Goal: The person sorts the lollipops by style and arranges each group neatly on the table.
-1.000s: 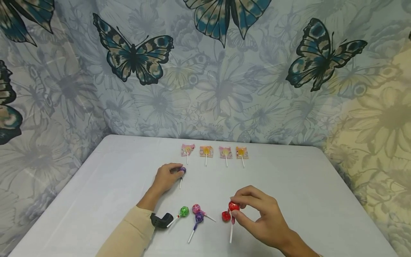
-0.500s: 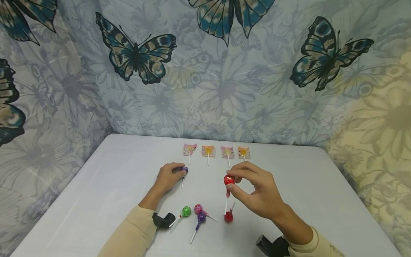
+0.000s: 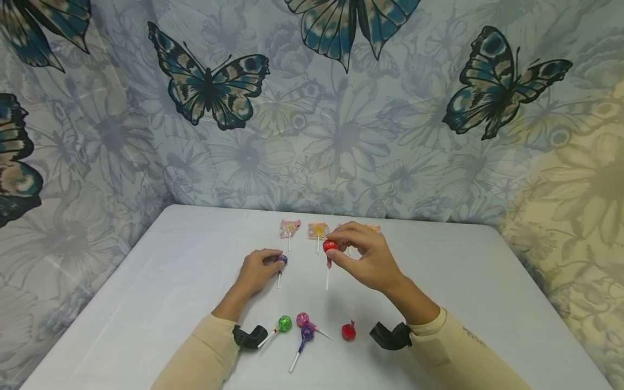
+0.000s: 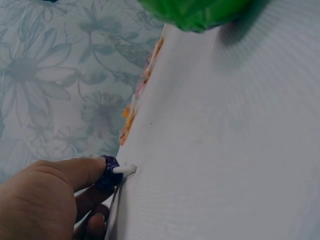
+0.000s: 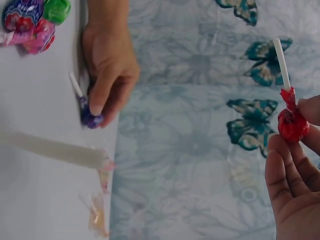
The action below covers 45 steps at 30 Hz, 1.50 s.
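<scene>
My left hand [image 3: 255, 272] pinches the head of a purple-wrapped lollipop [image 3: 283, 260] at the table's middle; its white stick points toward me. In the left wrist view thumb and fingers hold that purple lollipop [image 4: 109, 172]. To its right, my right hand [image 3: 368, 260] holds a red-wrapped lollipop [image 3: 330, 246] above the table between thumb and fingertips, stick downward. The right wrist view shows the red lollipop [image 5: 293, 125] and its twisted wrapper neck. Behind the hands lie flat lollipops in clear packets, including a pink one [image 3: 290, 228] and an orange one [image 3: 318, 231]; the right-hand packets are partly hidden.
Nearer me on the white table [image 3: 439, 271] lie a green lollipop [image 3: 284, 324], a pink one [image 3: 303, 319], another purple one [image 3: 307, 332] touching it, and another red one [image 3: 348, 331]. A butterfly-patterned cloth [image 3: 341, 135] hangs behind the table.
My right hand has lifted the red lollipop off the near group and carried it forward and left, toward the purple one. My left hand stays in place on the purple lollipop.
</scene>
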Each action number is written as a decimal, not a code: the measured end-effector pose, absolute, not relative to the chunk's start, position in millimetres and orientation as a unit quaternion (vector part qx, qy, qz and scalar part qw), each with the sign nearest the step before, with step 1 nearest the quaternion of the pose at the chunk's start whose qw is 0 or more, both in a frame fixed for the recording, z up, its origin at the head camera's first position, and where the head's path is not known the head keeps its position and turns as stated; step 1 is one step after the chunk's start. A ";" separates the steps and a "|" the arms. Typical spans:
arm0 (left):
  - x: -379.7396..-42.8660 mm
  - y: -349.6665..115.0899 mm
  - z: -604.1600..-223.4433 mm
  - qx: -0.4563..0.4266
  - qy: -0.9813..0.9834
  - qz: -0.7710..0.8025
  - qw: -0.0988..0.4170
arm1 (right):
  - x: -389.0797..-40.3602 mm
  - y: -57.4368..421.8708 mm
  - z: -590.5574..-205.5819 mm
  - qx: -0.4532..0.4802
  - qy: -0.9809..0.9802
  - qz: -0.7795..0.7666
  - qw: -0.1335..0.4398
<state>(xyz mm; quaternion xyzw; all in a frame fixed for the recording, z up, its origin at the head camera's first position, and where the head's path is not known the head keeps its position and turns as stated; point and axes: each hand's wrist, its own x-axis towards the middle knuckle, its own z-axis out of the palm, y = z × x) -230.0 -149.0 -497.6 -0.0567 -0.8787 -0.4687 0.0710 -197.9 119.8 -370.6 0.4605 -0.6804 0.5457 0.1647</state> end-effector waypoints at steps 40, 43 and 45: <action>-231.9 -149.1 -499.8 -0.060 -0.882 -0.462 0.077 | -269.6 76.7 -467.0 0.301 -0.834 0.462 -0.004; -231.9 -149.5 -499.8 -0.057 -0.882 -0.461 0.075 | -272.5 74.3 -471.5 0.297 -0.839 0.455 -0.009; -231.8 -149.7 -500.0 -0.056 -0.882 -0.462 0.074 | -273.7 72.8 -473.4 0.291 -0.846 0.446 -0.011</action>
